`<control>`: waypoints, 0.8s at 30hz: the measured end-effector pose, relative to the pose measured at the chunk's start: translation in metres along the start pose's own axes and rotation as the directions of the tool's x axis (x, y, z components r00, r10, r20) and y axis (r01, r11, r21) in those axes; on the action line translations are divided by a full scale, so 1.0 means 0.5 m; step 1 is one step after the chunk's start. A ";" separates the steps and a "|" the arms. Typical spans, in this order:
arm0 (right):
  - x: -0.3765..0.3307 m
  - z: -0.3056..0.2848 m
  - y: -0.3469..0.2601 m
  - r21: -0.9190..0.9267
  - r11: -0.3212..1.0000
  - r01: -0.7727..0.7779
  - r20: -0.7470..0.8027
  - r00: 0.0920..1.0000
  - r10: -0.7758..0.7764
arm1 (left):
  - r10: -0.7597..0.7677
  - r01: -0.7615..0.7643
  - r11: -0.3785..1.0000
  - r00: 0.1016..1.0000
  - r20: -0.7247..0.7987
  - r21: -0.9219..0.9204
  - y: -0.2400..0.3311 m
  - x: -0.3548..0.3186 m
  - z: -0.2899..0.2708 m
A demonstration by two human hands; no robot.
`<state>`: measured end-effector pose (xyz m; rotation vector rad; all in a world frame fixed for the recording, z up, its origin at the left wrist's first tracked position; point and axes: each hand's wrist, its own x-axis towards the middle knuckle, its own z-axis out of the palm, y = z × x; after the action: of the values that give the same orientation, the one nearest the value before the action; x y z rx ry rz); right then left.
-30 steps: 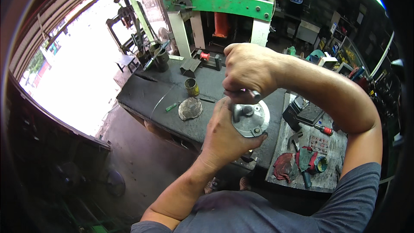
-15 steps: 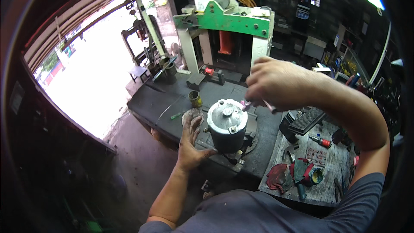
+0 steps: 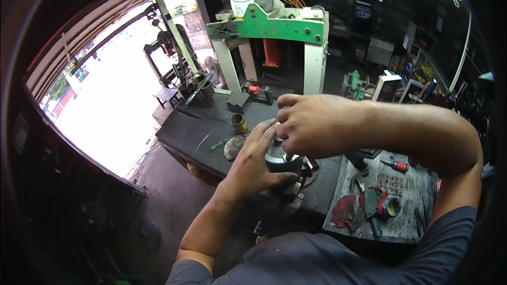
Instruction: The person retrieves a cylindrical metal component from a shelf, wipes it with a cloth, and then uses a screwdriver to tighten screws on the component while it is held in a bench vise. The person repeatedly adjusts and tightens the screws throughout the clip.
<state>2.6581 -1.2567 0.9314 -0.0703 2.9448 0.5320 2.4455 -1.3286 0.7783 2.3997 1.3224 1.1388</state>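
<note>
The left hand (image 3: 253, 166) wrapped its fingers around a dark cylindrical metal motor housing (image 3: 282, 161) at the near edge of the black workbench (image 3: 185, 132). The right hand (image 3: 311, 126) pinched something on top, hidden. It looked heavy, rigid; best gripped around its body.

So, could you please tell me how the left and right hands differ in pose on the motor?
The left hand grips the motor from the side, fingers spread around its dark body; the right hand reaches over its top, fingers curled down. Both touch the motor.
</note>
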 end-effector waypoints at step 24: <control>0.064 0.034 -0.049 0.132 0.868 -0.479 -0.022 0.874 0.486 | -0.069 0.068 0.998 0.990 0.122 0.014 -0.030 0.046 0.002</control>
<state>2.6307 -1.2740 0.9023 0.6968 3.0322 0.4038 2.4436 -1.3014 0.7827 2.3695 1.3620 0.9533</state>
